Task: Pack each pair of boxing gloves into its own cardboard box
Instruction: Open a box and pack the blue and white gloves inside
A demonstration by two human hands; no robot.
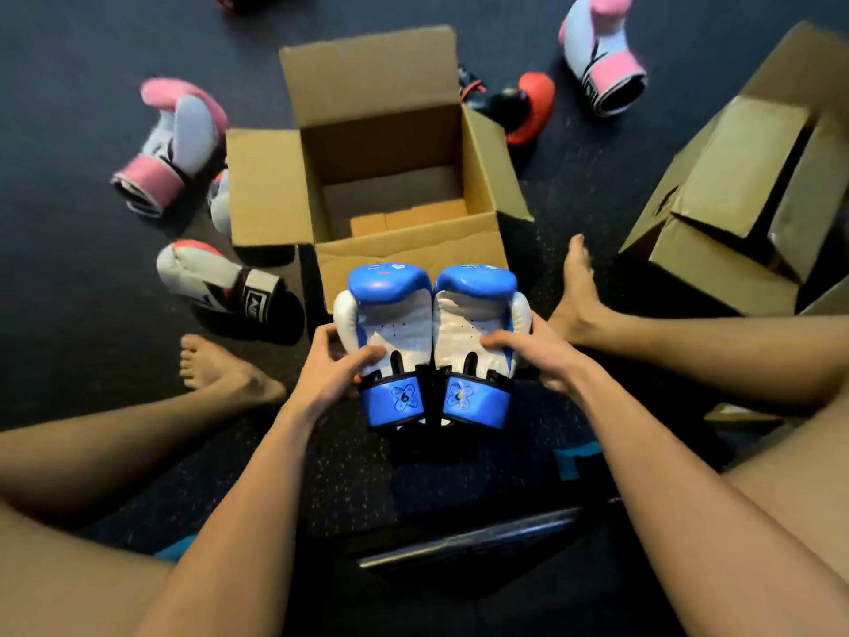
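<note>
Two blue-and-white boxing gloves are held side by side, palms toward me, just in front of an open cardboard box (478, 158). My left hand (333, 367) grips the left blue glove (383, 324) from its outer side, thumb across the palm. My right hand (535, 354) grips the right blue glove (475, 324) the same way. The gloves hang above the box's near flap (404, 255). The box holds no gloves; only loose cardboard pieces lie on its bottom.
A pink-and-white glove (177, 144) and a white-and-black glove (216, 278) lie left of the box. Another pink-and-white glove (602, 57) and a red-and-black glove (528, 105) lie behind it. A second cardboard box (744, 186) stands at right. My bare feet (576, 291) flank the gloves.
</note>
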